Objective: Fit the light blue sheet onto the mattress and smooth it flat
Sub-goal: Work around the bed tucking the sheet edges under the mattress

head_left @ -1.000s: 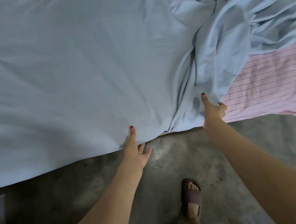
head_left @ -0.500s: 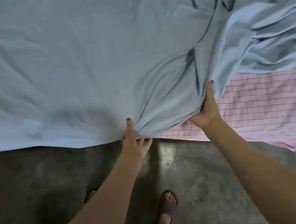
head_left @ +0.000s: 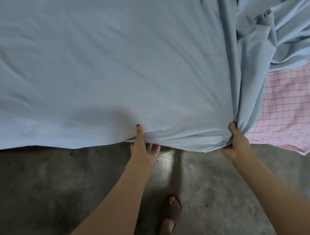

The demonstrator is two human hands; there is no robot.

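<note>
Sheet edge bunched tighter, more of it lying flat

My right hand [head_left: 234, 142] has moved from under the light blue sheet [head_left: 104, 65] to gripping a gathered bunch at its edge; my left hand [head_left: 143, 148] has kept its pinch, and wrinkles between them have smoothed.

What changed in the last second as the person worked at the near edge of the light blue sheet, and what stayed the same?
The right hand, which a second ago only pinched the edge, now grips a bunched fold of the light blue sheet, pulled down over the side. The fabric between the hands looks tauter. The left hand kept its hold, thumb on top. The pink checked mattress corner stays uncovered, with sheet heaped above it.
</note>
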